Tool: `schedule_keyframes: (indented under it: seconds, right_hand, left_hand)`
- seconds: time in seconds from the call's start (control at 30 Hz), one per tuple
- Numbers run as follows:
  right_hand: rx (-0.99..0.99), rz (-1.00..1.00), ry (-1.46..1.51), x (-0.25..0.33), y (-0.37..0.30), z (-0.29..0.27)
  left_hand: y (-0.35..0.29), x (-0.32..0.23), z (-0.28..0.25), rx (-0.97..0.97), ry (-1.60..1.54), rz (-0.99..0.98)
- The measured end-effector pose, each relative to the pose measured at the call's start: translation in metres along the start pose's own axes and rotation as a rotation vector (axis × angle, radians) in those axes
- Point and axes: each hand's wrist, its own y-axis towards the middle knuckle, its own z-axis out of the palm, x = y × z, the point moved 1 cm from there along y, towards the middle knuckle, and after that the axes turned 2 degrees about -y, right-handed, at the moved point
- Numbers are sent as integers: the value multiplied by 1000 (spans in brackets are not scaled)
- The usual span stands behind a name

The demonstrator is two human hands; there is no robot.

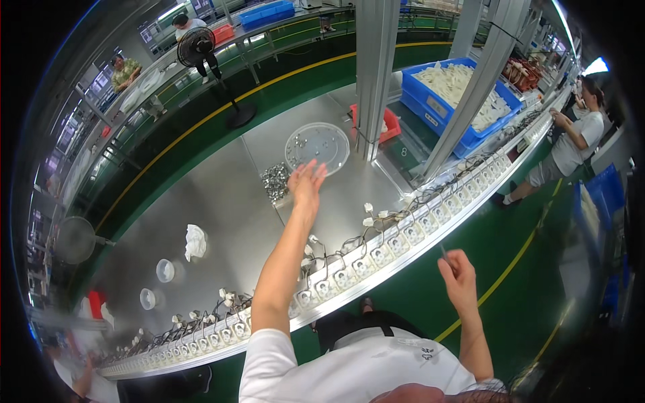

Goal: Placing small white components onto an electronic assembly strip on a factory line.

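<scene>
My left hand (306, 185) is stretched over the metal table, its fingers extended and apart, with nothing visible in them. Just beyond it lies a round clear shallow tray (317, 144) with a few small shiny pieces in it. Beside that hand is a heap of small metal parts (275, 181). My right hand (459, 277) is closed around a thin dark stick-like tool (444, 253), held on the near side of the rail; its kind is too small to tell. Between my body and the table runs a long row of white power sockets (363, 267) with cables.
White plugs (368, 209) on dark cables lie along the rail. Metal posts (375, 80) rise from the table. A red bin (386, 131) and blue crates (463, 101) of white parts stand at right. Two small cups (165, 271) and crumpled white material (195, 242) lie left. Co-workers (574, 144) stand farther off.
</scene>
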Motion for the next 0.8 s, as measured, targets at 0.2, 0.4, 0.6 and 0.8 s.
schedule_keyframes:
  seconds: [0.2, 0.4, 0.6, 0.8]
  right_hand:
    - [-185, 169, -39, -28, -15, -38]
    - [-136, 181, 14, -31, -4, -31]
    - [-107, 145, -14, -35, 4, -29]
    - [-87, 153, -24, -31, 9, -26]
  left_hand:
    - [47, 48, 59, -116, -68, 140]
    - [52, 75, 79, -151, -79, 85]
    - [53, 74, 75, -153, -34, 72]
    - [53, 72, 74, -130, -9, 104]
